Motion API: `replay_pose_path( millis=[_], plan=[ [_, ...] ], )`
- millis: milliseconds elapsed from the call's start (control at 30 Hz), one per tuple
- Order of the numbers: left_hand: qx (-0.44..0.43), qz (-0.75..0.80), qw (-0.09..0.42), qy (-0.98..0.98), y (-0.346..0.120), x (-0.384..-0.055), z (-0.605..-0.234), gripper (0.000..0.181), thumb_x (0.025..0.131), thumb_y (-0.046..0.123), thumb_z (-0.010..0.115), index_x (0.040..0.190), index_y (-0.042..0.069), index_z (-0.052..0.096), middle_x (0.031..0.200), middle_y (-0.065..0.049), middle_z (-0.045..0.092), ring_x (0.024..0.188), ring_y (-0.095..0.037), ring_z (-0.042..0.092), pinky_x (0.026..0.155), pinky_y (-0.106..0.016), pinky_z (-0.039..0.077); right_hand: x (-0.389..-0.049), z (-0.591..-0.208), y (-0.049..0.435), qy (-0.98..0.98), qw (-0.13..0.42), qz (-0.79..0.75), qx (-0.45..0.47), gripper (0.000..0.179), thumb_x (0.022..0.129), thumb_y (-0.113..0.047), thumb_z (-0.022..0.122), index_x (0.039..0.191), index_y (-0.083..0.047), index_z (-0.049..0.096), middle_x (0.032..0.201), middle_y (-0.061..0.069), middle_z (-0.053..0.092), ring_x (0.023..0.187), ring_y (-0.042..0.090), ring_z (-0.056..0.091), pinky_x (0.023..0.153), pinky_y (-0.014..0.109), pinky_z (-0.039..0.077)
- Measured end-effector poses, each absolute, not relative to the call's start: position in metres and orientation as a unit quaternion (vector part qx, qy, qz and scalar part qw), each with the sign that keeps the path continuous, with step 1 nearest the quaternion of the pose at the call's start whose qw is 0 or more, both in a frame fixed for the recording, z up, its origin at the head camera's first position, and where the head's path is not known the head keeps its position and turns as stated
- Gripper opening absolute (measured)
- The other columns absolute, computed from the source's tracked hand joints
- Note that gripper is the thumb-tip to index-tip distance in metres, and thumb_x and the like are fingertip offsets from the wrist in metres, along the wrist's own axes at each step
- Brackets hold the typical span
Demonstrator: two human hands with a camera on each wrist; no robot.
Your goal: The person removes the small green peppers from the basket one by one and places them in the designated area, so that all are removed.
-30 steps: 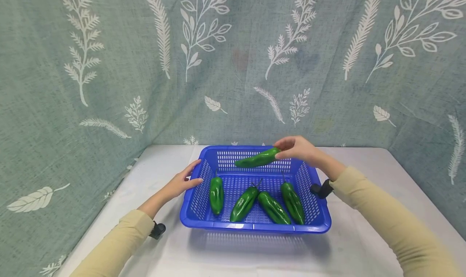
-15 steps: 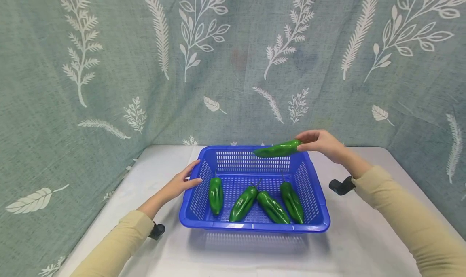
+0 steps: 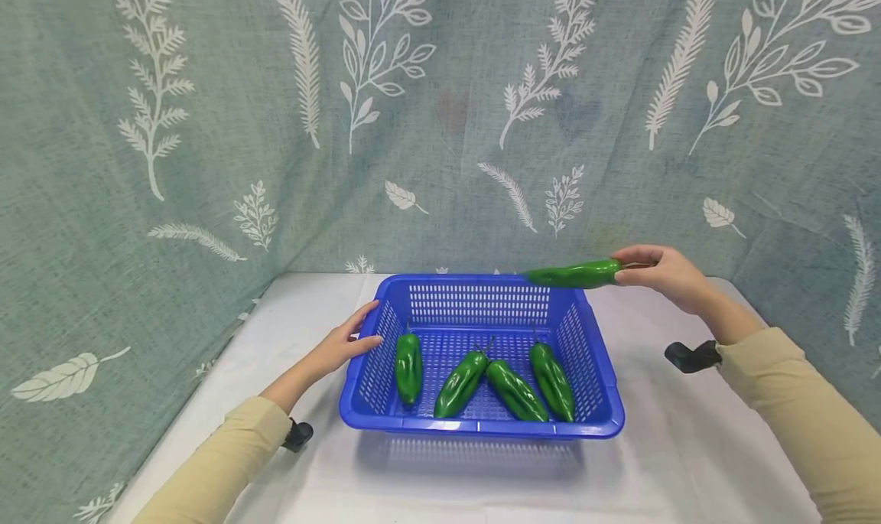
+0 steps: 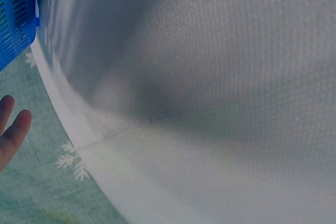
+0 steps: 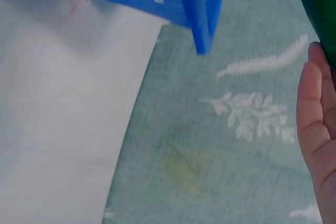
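My right hand (image 3: 669, 277) pinches one end of a long glossy green pepper (image 3: 574, 275) between thumb and fingers. The pepper lies nearly level in the air, its narrow end overlapping the back right rim of a blue plastic basket (image 3: 443, 427). In the right wrist view, part of the green pepper (image 5: 321, 14) shows above the fingers. My left hand (image 3: 340, 346) rests at the basket's left rim, fingers relaxed and spread from the thumb. Several more green peppers lie on the basket floor, among them one at the left (image 3: 409, 367) and one at the right (image 3: 553, 382).
The basket stands on a table with a white cloth (image 3: 661, 447). Green fabric with white leaf prints (image 3: 440, 126) hangs behind and at both sides. A black wrist mount (image 3: 691, 356) sticks out from the right sleeve, another (image 3: 298, 436) from the left.
My right hand has carried the pepper up and to the right, from over the basket's inside to its back right rim. The left hand and the basket stay put.
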State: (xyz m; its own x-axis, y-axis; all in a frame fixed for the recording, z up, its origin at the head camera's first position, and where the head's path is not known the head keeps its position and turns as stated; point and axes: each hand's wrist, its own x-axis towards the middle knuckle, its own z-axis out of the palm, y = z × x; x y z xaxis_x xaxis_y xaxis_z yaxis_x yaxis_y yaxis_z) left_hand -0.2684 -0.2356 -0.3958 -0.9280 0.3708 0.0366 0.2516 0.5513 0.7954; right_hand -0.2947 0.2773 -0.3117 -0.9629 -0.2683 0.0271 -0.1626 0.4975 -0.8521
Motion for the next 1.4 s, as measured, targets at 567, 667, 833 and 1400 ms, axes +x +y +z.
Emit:
replay_pose_path(
  millis=[567,667,833,1400],
  plan=[
    [0.175,0.44,0.062,0.879,-0.247,-0.284,-0.419,0.069,0.09,0.033,0.054,0.147,0.017,0.018,0.144,-0.024,0.029,0.13,-0.044,0.03,0.102,-0.058,0.028,-0.285,-0.336,0.327,0.759,0.053,-0.638,-0.123,0.029,0.087,0.0,0.058,0.099,-0.025,0.063,0.099,-0.011,0.058,0.081,0.01,0.066,0.073,0.024,0.054],
    [0.176,0.44,0.062,0.878,-0.247,-0.284,-0.419,0.069,0.09,0.031,0.054,0.147,0.016,0.018,0.144,-0.025,0.029,0.13,-0.044,0.03,0.102,-0.058,0.028,-0.285,-0.341,0.334,0.766,0.044,-0.632,-0.104,0.027,0.087,-0.004,0.059,0.099,-0.028,0.062,0.101,-0.013,0.054,0.082,0.006,0.065,0.073,0.022,0.053],
    [0.174,0.445,0.064,0.876,-0.246,-0.283,-0.419,0.068,0.09,0.027,0.055,0.147,0.016,0.018,0.144,-0.024,0.029,0.13,-0.044,0.029,0.102,-0.058,0.027,-0.287,-0.351,0.345,0.797,0.034,-0.6,-0.07,0.023,0.089,-0.012,0.06,0.1,-0.033,0.057,0.101,-0.019,0.051,0.082,0.0,0.063,0.074,0.015,0.05],
    [0.174,0.441,0.067,0.878,-0.247,-0.284,-0.419,0.069,0.09,0.027,0.055,0.147,0.016,0.017,0.144,-0.025,0.03,0.129,-0.044,0.031,0.1,-0.057,0.031,-0.292,-0.399,0.365,0.871,0.007,-0.491,-0.024,0.049,0.084,-0.035,0.064,0.122,-0.009,0.048,0.089,-0.026,0.054,0.08,-0.008,0.057,0.077,0.022,0.046]
  ],
)
